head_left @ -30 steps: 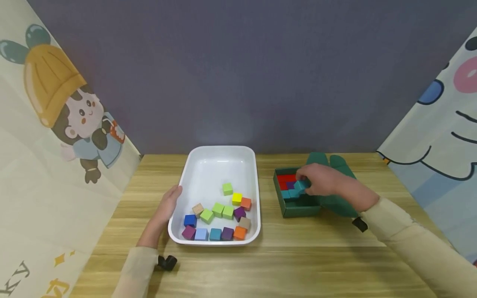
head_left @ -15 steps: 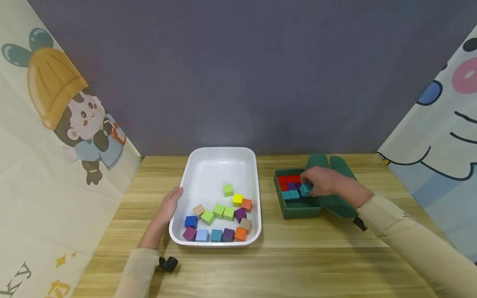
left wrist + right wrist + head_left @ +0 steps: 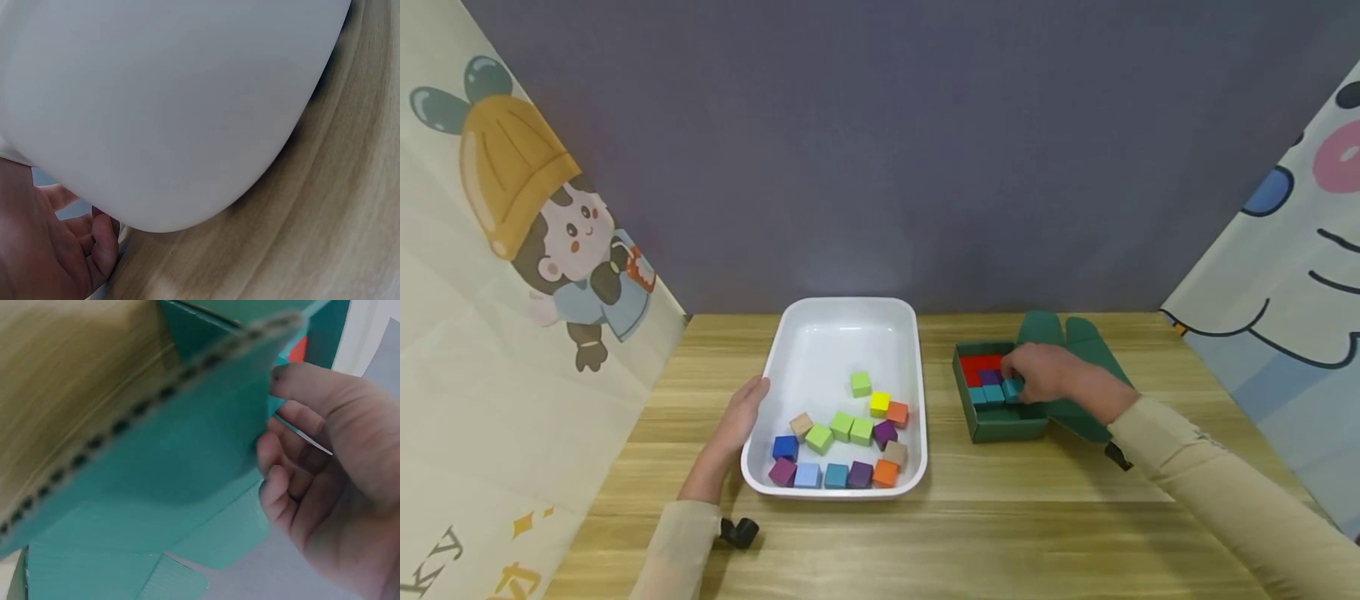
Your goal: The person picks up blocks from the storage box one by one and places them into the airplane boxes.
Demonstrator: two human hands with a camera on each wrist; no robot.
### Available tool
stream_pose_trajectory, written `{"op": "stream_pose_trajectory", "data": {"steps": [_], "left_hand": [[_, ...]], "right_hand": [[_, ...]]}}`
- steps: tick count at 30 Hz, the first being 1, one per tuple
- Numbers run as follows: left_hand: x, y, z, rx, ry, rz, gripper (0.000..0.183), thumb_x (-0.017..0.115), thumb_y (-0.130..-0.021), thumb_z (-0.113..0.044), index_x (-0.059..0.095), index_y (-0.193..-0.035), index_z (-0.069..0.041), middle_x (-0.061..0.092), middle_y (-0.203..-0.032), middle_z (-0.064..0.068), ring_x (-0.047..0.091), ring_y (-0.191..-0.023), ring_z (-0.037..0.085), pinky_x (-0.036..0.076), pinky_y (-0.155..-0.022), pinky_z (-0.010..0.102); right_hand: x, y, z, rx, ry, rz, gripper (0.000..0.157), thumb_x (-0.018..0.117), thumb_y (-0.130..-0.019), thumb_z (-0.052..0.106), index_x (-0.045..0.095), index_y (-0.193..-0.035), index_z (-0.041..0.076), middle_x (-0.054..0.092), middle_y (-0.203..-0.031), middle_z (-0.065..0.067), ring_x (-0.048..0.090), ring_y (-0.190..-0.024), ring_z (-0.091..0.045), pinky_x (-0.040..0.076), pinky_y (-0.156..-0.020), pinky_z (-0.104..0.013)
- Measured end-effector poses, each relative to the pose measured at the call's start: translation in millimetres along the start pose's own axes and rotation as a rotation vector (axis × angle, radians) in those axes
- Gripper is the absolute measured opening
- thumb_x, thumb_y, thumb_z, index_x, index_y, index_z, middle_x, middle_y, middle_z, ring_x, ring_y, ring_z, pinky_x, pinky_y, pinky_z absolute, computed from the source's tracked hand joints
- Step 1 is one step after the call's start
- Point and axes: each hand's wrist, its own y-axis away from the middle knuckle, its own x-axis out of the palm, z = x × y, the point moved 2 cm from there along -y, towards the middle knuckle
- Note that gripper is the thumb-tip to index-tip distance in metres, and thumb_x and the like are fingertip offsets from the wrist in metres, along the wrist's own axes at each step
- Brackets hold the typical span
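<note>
In the head view my left hand [image 3: 743,415] holds the left rim of a white tray [image 3: 917,367], thumb over the edge. The left wrist view has its fingers curled under the tray [image 3: 169,125]. My right hand [image 3: 1039,372] reaches into a green cardboard box [image 3: 1009,430] and pinches a teal cube [image 3: 1012,390] down in a row beside another teal cube [image 3: 993,393]. Behind that row are purple cubes [image 3: 988,377] and red cubes [image 3: 977,363]. In the right wrist view the fingers of my right hand [image 3: 337,450] mostly hide the cube.
Loose cubes lie in the tray, including a yellow cube [image 3: 880,404], a dark blue cube [image 3: 786,447] and several lime green ones. The box's open lid [image 3: 1093,358] spreads to the right beneath my right forearm. A grey wall [image 3: 880,167] rises behind the wooden table [image 3: 850,542].
My right hand has lowered the teal cube from above the other cubes into the row, to the right of the teal ones. The left hand stays on the tray.
</note>
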Motion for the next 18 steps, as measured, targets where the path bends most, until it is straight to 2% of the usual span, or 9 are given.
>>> {"op": "stream_pose_trajectory", "data": {"steps": [7, 13, 18], "left_hand": [[0.5, 1.1, -2.2, -0.003, 0.009, 0.004, 0.064, 0.028, -0.106, -0.041, 0.024, -0.149, 0.006, 0.044, -0.138, 0.031, 0.045, -0.125, 0.042, 0.040, -0.105, 0.050], [0.4, 1.4, -0.2, -0.011, -0.005, 0.011, 0.065, 0.027, -0.107, -0.040, 0.020, -0.150, 0.007, 0.039, -0.141, 0.032, 0.042, -0.129, 0.043, 0.036, -0.108, 0.051], [0.3, -0.2, 0.2, -0.005, -0.008, -0.004, 0.065, 0.028, -0.106, -0.042, 0.024, -0.149, 0.007, 0.043, -0.138, 0.032, 0.044, -0.126, 0.043, 0.038, -0.106, 0.051]], "right_hand": [[7.7, -3.5, -1.3, 0.001, 0.017, -0.018, 0.024, 0.081, -0.077, 0.013, 0.068, -0.097, 0.012, 0.062, -0.089, 0.000, 0.055, -0.075, -0.016, 0.053, -0.066, -0.037], [16.1, -5.4, -4.2, 0.001, 0.051, -0.058, 0.022, 0.082, -0.075, 0.015, 0.063, -0.086, 0.016, 0.057, -0.080, 0.004, 0.047, -0.065, -0.015, 0.046, -0.057, -0.032], [18.6, -6.8, -5.1, 0.002, 0.087, -0.077, 0.025, 0.083, -0.074, 0.019, 0.060, -0.083, 0.017, 0.053, -0.076, 0.006, 0.045, -0.061, -0.015, 0.043, -0.053, -0.031]]}}
